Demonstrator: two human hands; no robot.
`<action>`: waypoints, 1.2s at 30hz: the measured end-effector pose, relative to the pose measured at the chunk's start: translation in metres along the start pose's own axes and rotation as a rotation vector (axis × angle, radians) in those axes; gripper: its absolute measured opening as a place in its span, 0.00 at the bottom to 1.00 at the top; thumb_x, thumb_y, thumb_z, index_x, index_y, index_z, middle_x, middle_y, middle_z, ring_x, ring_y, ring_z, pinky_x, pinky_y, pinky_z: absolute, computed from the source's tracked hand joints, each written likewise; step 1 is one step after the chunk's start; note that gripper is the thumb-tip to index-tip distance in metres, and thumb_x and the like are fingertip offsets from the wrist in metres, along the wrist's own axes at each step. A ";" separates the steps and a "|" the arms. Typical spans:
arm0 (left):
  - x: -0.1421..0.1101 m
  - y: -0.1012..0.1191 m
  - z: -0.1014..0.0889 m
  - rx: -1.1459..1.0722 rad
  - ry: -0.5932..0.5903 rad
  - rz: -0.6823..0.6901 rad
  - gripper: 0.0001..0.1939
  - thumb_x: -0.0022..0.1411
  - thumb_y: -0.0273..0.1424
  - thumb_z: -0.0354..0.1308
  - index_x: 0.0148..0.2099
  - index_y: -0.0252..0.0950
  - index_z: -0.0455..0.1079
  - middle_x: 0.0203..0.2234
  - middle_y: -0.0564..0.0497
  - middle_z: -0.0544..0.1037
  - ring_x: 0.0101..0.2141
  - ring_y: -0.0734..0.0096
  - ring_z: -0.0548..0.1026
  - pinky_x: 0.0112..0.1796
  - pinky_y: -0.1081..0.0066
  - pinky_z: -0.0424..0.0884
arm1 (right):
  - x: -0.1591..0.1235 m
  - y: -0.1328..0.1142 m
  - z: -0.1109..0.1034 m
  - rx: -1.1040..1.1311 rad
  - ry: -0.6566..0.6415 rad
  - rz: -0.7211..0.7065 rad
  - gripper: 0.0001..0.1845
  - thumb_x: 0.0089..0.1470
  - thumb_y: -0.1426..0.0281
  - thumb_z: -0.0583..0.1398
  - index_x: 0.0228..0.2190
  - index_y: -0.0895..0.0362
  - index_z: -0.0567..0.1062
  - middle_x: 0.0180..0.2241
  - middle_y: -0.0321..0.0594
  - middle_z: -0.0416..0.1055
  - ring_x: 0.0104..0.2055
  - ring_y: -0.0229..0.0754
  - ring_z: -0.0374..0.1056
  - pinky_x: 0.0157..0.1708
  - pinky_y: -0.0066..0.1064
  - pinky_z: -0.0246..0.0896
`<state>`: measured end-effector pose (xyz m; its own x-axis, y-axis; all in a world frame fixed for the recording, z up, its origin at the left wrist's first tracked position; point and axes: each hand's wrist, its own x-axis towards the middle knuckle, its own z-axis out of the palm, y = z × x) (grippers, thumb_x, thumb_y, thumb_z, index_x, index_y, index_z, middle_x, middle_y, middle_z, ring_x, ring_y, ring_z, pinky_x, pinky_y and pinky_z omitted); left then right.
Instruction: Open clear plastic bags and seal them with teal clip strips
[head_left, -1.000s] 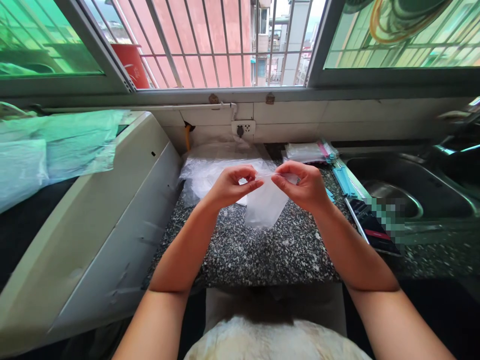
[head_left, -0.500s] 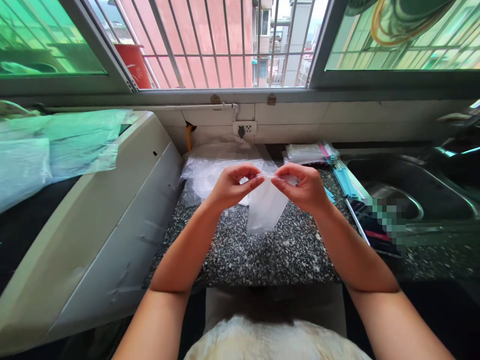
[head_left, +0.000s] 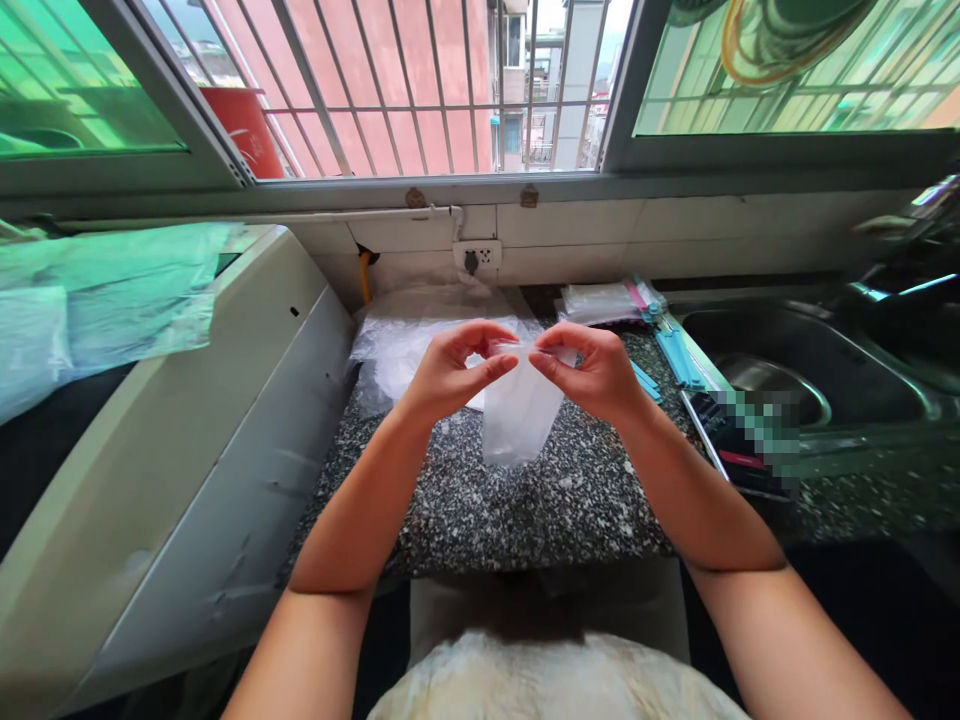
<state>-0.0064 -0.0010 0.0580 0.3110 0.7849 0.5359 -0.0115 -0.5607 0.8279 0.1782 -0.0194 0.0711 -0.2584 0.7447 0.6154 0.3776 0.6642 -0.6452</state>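
A small clear plastic bag [head_left: 516, 415] hangs above the speckled granite counter [head_left: 540, 500]. My left hand [head_left: 448, 372] pinches the left side of its top edge with thumb and fingers closed. My right hand [head_left: 590, 370] pinches the right side of the same edge, fingers curled. The two hands are close together, almost touching at the bag's mouth. The bag's lower end dangles free just above the counter.
A heap of clear plastic bags [head_left: 409, 340] lies behind my hands by the wall socket [head_left: 475, 258]. A white appliance [head_left: 172, 440] fills the left. More packed bags [head_left: 604, 300], blue strips [head_left: 679, 355] and a steel sink [head_left: 810, 365] lie to the right.
Both hands, still pinching the bag, have shifted slightly left in the view as the camera turned. The bag hangs a little straighter.
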 end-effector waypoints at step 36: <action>0.000 0.002 0.007 0.021 0.042 -0.053 0.13 0.48 0.40 0.66 0.34 0.37 0.74 0.25 0.52 0.75 0.26 0.75 0.69 0.29 0.72 0.67 | -0.002 -0.002 0.002 0.062 0.056 0.051 0.07 0.50 0.70 0.59 0.35 0.54 0.74 0.33 0.35 0.74 0.34 0.36 0.68 0.38 0.33 0.65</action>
<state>0.0002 -0.0036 0.0586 0.2705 0.8238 0.4983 0.0238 -0.5231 0.8519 0.1762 -0.0224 0.0701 -0.1897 0.7737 0.6045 0.3328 0.6299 -0.7018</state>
